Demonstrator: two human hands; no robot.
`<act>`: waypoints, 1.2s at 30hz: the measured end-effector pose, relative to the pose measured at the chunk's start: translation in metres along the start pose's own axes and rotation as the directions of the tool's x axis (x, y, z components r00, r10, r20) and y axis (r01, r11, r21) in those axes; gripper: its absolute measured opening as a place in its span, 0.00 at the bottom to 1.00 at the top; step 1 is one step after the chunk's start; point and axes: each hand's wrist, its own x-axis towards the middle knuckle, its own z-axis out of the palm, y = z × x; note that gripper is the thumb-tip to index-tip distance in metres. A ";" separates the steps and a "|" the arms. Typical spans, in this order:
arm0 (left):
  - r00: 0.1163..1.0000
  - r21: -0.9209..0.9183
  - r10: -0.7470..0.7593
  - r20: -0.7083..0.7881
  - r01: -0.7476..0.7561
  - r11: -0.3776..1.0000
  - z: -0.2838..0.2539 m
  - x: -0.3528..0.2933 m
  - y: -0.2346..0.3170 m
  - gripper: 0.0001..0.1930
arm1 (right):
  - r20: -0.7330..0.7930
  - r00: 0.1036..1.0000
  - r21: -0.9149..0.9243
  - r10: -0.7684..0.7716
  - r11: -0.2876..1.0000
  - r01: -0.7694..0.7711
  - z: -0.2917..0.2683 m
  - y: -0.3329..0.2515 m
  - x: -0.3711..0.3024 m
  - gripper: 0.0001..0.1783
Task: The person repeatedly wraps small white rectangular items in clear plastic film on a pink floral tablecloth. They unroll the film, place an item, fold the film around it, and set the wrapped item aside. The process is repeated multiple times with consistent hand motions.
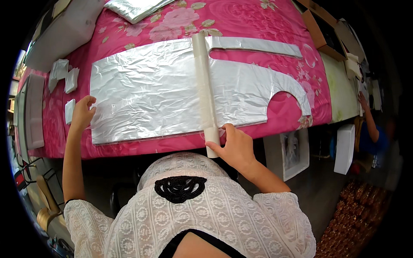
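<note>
A silvery, crinkled plastic apron, folded flat, lies across the table, its curved neck and strap parts toward the right. A long pale tube lies crosswise on top of it, its near end jutting past the table's front edge. My right hand grips that near end between thumb and fingers. At the apron's left edge hovers my left hand, fingers bent and apart, with nothing visible in them. Right beside it is a small white folded packet; more white packets lie a little farther off.
A pink flowered cloth covers the table. Another silvery folded sheet lies at the far side. White foam boxes stand at the left, a cardboard box at the far right. A person in blue is at the right.
</note>
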 end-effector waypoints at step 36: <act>0.787 0.201 0.615 0.041 -0.610 0.767 0.202 -0.017 0.216 0.35 | -0.033 0.949 0.772 0.315 -0.595 0.224 -0.051 0.124 0.276 0.19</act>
